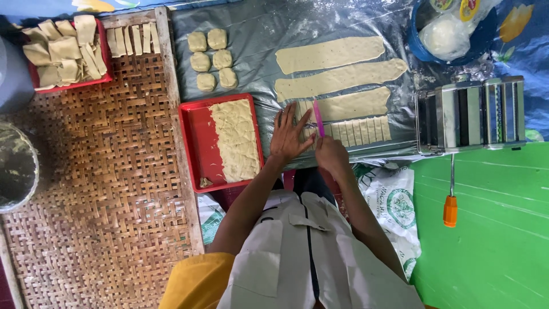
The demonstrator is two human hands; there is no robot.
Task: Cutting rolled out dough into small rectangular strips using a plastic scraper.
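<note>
My left hand (289, 137) lies flat with fingers spread on the left end of the nearest pale dough strip (349, 106). My right hand (330, 153) grips a thin pink cutter (318, 119) whose blade points away from me and rests across that strip beside my left fingers. To the right of the cutter, the strip is sliced into several narrow pieces (366, 130). Two longer uncut strips (329, 54) lie further back on the grey plastic sheet (257, 34).
Several dough balls (211, 60) sit at the sheet's back left. A red tray (197, 143) holds a dough slab. Another red tray (63, 51) holds folded dough pieces. A metal pasta roller (469, 114) with an orange-handled crank (450, 210) stands right, a blue bowl (420, 40) behind it.
</note>
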